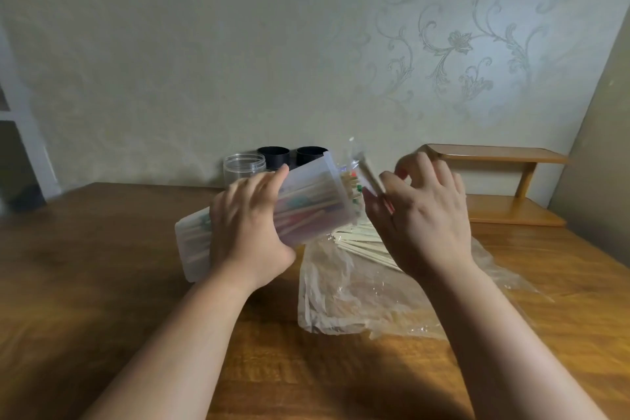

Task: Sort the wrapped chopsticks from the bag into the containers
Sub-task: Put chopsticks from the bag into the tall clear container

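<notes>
Up above bag [358, 300] on desk [102, 283]: left hand [249, 225] gripping tilted container [306, 194], chopsticks [348, 181] inside; right hand [426, 215] pinching wrapped pair [370, 177], blurry tho.

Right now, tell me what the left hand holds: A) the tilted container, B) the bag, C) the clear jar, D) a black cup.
A: the left hand grips the tilted container, while the right hand pinches a wrapped chopstick at its mouth.
</notes>
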`<state>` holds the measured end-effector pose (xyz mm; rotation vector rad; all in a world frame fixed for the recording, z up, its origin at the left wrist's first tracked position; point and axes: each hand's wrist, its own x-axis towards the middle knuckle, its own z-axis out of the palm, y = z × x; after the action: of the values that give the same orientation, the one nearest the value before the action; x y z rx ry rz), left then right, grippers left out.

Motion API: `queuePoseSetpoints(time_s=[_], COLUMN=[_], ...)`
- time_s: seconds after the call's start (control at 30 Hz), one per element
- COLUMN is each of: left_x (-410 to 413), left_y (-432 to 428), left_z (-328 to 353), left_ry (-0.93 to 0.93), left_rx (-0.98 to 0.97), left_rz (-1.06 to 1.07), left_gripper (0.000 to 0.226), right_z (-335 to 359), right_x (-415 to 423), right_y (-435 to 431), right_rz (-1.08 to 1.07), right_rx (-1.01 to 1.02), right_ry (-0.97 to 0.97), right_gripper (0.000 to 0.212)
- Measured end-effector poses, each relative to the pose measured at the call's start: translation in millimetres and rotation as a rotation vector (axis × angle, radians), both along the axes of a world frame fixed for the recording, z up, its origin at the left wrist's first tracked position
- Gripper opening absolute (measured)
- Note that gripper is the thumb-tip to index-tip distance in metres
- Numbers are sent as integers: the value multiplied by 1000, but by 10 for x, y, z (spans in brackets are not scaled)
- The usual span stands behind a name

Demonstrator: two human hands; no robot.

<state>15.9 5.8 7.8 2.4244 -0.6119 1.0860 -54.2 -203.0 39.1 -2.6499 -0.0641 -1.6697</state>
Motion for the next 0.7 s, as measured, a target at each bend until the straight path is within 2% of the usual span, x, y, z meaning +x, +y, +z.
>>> queuePoseSetpoints(time_s=[0.07,0.17,0.3,0.37,0.7], left_x=[4,-9,-19,-22,-18], left_y=[-2,-7,-14,-11,-3], left_z=[-8,-7,-12,-17,-19], left_ry=[-3,18,49,58,38], left_rx=[4,9,15,9,14], left_rz=[-4,-15,-32,-40,-24], left_gripper=[105,105,103,103,102], right_z=[-16,-77,-89,-68,-36], right_x=[7,43,45,25,7], right_y=[18,0,44,83,201], right_rz=[0,120,360,439,582], right_rx=[108,274,469,554,624], right_ry=[9,-9,-264,-315,-437], right_gripper=[36,22,26,21,24])
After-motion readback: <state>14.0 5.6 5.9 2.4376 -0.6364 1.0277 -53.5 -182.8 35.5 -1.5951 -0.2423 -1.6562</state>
